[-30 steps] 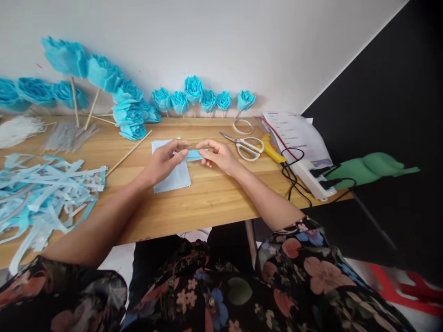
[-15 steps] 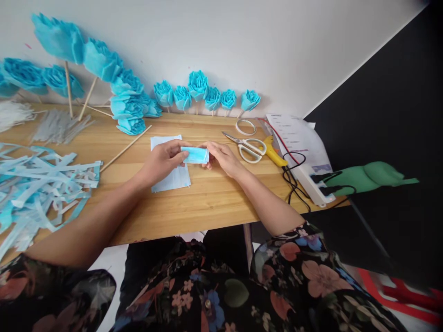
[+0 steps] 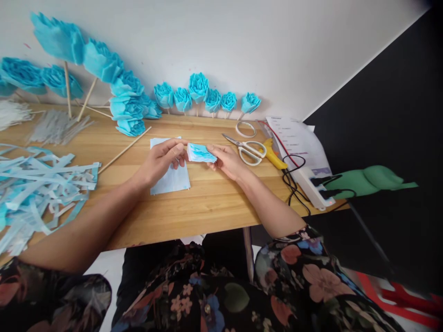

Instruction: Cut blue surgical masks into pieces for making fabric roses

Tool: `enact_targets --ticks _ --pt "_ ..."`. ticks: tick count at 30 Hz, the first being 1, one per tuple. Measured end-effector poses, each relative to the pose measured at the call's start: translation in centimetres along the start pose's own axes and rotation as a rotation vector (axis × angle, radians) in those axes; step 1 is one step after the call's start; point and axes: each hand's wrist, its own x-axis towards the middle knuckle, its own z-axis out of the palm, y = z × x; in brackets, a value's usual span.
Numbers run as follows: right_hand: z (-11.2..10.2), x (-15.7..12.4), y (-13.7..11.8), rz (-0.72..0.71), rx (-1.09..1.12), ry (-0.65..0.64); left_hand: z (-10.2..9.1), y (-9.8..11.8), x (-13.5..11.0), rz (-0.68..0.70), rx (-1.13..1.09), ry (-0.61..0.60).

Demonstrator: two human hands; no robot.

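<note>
A small stack of blue-and-white face-mask fabric [image 3: 200,153], with layered edges showing along its front, is held up over the table. My right hand [image 3: 224,161] pinches its right end, thumb on top and fingers beneath. At the stack's left end is my left hand [image 3: 162,159], thumb raised and apart from the curled fingers; its index fingertip reaches the stack's corner. Below my left hand, pale blue rectangular sheets [image 3: 173,180] lie flat on the wooden table [image 3: 214,203], partly covered by the hand.
White-handled scissors [image 3: 251,152], a tape roll [image 3: 245,129] and a yellow glue gun [image 3: 275,157] lie right, beside a power strip [image 3: 314,189]. Blue fabric flowers [image 3: 199,87] on sticks line the wall. Cut strips [image 3: 44,184] pile up left, near a wooden stick [image 3: 124,150].
The stack has shifted slightly right and tilted, so its layered edges now show. My left thumb has lifted off it, while my right hand keeps its hold.
</note>
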Motion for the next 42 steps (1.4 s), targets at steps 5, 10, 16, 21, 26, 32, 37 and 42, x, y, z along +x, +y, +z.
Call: enact_targets --ticks 5,10,16,21,26,32,37,42 --pt "-0.3 0.2 0.2 0.071 0.081 0.017 0.2 0.4 -0.2 -0.003 -0.038 -0.004" --pt "0.0 0.2 0.0 0.062 0.134 -0.023 0.3 0.7 -0.3 -0.005 -0.094 -0.025" --pt "0.2 0.0 0.1 0.048 0.097 -0.072 0.2 0.3 -0.2 -0.021 -0.099 -0.066" --pt "0.5 -0.1 0.2 0.04 -0.003 -0.085 0.4 -0.3 -0.2 0.01 -0.064 -0.052" --pt "0.7 -0.1 0.2 0.001 -0.022 -0.074 0.5 -0.6 0.0 -0.054 -0.063 0.023" --pt "0.7 -0.2 -0.1 0.004 0.015 -0.095 0.5 -1.0 0.3 -0.159 -0.221 0.116" --pt "0.9 -0.3 -0.4 -0.041 -0.055 -0.118 0.4 -1.0 0.3 -0.203 -0.304 0.135" --pt "1.1 -0.2 0.3 -0.118 -0.154 -0.053 0.7 -0.9 0.2 -0.19 -0.345 0.065"
